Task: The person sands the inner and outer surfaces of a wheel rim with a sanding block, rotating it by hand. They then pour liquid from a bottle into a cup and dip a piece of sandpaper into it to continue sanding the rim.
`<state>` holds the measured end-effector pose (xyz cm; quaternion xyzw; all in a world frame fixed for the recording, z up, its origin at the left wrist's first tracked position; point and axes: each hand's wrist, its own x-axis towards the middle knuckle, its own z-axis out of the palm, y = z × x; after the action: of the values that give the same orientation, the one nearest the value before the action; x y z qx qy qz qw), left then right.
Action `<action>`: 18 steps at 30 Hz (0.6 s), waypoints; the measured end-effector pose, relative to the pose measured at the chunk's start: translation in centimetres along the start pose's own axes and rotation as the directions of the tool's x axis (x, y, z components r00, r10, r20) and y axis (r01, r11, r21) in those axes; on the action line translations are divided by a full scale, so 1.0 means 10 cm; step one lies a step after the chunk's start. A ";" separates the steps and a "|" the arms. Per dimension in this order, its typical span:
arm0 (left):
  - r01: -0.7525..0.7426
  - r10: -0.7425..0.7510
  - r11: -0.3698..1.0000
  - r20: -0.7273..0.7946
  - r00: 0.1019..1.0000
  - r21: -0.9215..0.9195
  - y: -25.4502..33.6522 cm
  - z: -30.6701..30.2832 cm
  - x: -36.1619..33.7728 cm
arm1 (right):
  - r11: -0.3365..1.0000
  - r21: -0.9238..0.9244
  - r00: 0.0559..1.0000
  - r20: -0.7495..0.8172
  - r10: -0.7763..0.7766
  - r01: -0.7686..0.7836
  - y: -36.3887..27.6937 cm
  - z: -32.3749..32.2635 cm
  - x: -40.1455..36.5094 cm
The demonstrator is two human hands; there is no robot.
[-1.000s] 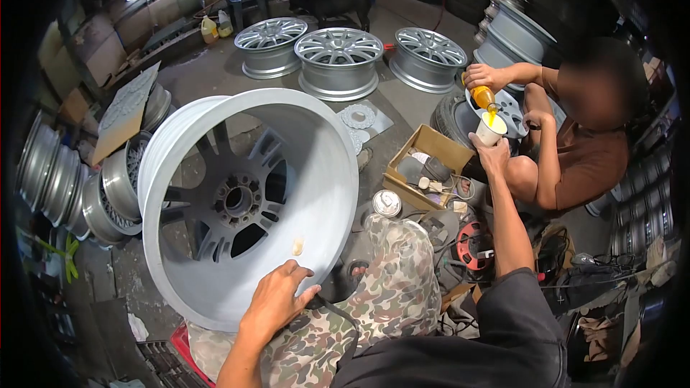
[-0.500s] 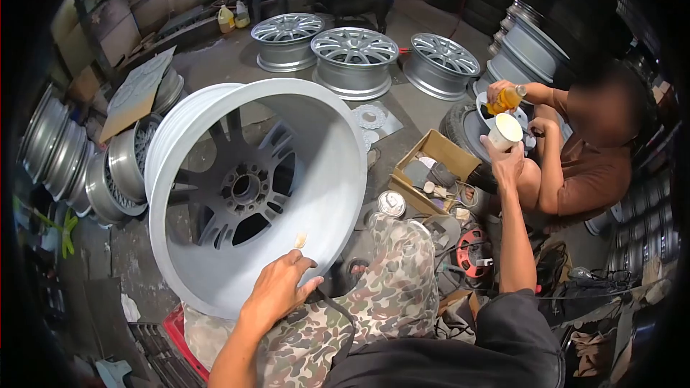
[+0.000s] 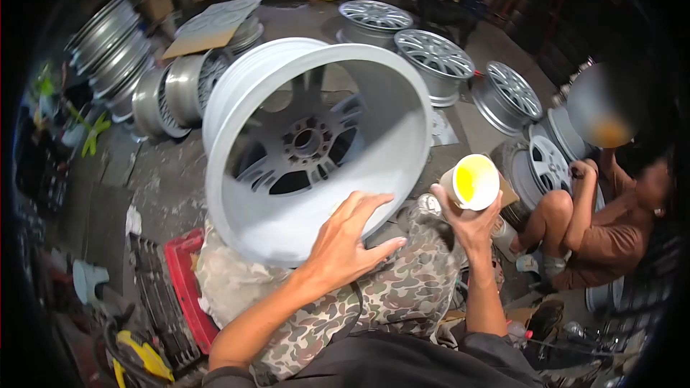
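Note:
My right hand [image 3: 474, 230] is wrapped round a white cup [image 3: 487, 181], tipped so that its mouth faces me. Bright yellow liquid [image 3: 468, 178] shows inside. My left hand [image 3: 353, 241] has its thumb and fingers spread, with nothing between them. It is near the lower right edge of a large grey wheel rim [image 3: 402, 108], which leans tilted in front of my knees with its hollow side towards me. The spokes and centre hole are visible deep inside. My legs, in camouflage trousers [image 3: 388, 273], are below both hands.
A person [image 3: 611, 244] crouches at the right beside a wheel with a tyre [image 3: 521, 165]. Several silver wheels [image 3: 435, 54] lie at the back. More rims [image 3: 115, 57] are stacked at the left. An open red tool case [image 3: 188, 287] lies by my left leg.
The view has swung right. My right hand has drawn the cup nearer, away from the other person's bottle, and yellow liquid now shows in it. My left hand has moved off the rim's inner face.

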<state>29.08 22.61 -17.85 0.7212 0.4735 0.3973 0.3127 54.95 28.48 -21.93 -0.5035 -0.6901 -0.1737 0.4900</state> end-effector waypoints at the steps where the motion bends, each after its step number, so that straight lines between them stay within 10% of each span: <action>1: 0.004 -0.011 0.996 -0.068 0.998 -0.089 0.04 0.01 0.00 | 0.991 0.023 0.991 -0.011 -0.132 0.132 -0.22 0.04 0.09; 5: -0.043 0.017 0.993 -0.222 0.975 -0.109 0.06 -0.02 -0.06 | 0.982 0.187 0.943 0.329 -0.040 -0.023 -0.81 0.06 0.25; 18: -0.114 0.108 0.993 -0.552 0.827 0.022 0.25 -0.57 -0.56 | 0.852 0.512 0.871 0.360 -0.333 0.114 -1.57 0.26 0.34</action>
<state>23.92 16.91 -14.52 0.6004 0.4985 0.6087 0.1435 40.00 25.39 -16.30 -0.3077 -0.8580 0.0606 0.4068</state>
